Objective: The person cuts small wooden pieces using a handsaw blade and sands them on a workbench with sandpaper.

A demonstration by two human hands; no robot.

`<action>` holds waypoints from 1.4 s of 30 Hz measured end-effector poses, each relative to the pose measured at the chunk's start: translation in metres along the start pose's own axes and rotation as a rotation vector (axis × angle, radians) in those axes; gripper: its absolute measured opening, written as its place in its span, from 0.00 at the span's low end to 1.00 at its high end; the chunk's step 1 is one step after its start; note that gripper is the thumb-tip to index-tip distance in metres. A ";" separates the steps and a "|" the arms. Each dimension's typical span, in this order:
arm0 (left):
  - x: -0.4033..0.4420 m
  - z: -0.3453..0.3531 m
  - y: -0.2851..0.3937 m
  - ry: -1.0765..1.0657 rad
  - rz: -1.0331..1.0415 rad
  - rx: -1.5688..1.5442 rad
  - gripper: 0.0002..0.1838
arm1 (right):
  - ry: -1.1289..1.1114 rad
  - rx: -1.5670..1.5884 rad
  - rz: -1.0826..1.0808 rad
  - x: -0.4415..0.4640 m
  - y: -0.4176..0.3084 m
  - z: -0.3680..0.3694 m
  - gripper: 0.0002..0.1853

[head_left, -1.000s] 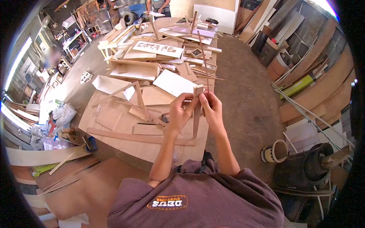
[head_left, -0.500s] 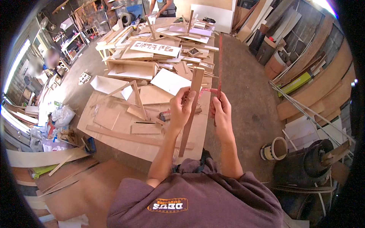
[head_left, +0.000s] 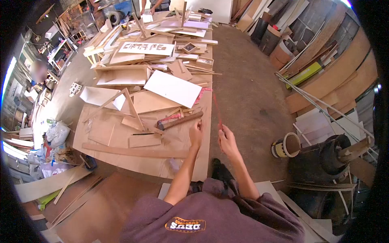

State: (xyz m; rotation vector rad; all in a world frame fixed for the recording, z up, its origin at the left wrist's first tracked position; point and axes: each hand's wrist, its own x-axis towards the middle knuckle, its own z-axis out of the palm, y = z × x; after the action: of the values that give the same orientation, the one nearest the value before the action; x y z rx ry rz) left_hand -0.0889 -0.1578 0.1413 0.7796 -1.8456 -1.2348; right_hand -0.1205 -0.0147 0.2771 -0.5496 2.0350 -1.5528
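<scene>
My right hand [head_left: 227,139] is closed around the lower end of a thin red strip [head_left: 217,107], just right of the table's edge. The strip rises away from me and bends left at its far end into a pinkish part, like a folding ruler. My left hand [head_left: 196,134] is above the table's right side with its fingers curled together; what they hold, if anything, is hidden. Just beyond it lies a brown wooden bar [head_left: 184,120], with a red-handled tool [head_left: 170,117] beside it. A white panel [head_left: 174,89] lies farther back.
The plywood table [head_left: 198,162] carries several boards, an open wooden box [head_left: 123,75] and a triangular frame [head_left: 133,109]. Another person [head_left: 156,5] stands at its far end. To the right are a bucket [head_left: 291,145] and a black drum [head_left: 320,160]; boards lean on the wall.
The wooden slat that stood upright in my left hand no longer shows there. My right hand has come down slightly, and the red strip now tilts left. My view has shifted right.
</scene>
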 end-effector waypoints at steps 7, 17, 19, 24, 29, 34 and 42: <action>-0.058 0.029 -0.057 -0.056 -0.266 0.241 0.17 | -0.033 -0.109 0.111 0.031 0.075 -0.009 0.20; -0.078 0.076 -0.084 -0.112 -0.322 0.553 0.13 | -0.138 -0.037 0.239 0.040 0.130 -0.049 0.11; -0.086 0.087 -0.101 -0.111 -0.250 0.677 0.12 | -0.158 -0.032 0.270 0.044 0.137 -0.060 0.11; -0.090 0.091 -0.086 -0.156 -0.069 1.005 0.11 | -0.228 -0.194 0.188 0.059 0.186 -0.080 0.12; -0.085 0.099 -0.086 -0.189 -0.153 1.117 0.16 | -0.216 -0.232 0.062 0.068 0.203 -0.086 0.15; -0.092 0.106 -0.098 -0.125 -0.070 1.172 0.20 | -0.215 -0.174 0.168 0.066 0.191 -0.091 0.21; -0.107 0.101 -0.121 -0.158 0.043 1.209 0.26 | -0.255 -0.195 0.037 0.079 0.226 -0.079 0.12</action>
State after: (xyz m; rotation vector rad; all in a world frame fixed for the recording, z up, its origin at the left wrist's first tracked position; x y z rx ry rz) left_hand -0.1108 -0.0653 -0.0238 1.2380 -2.6748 -0.0030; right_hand -0.2336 0.0568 0.0632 -0.7386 1.9963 -1.2017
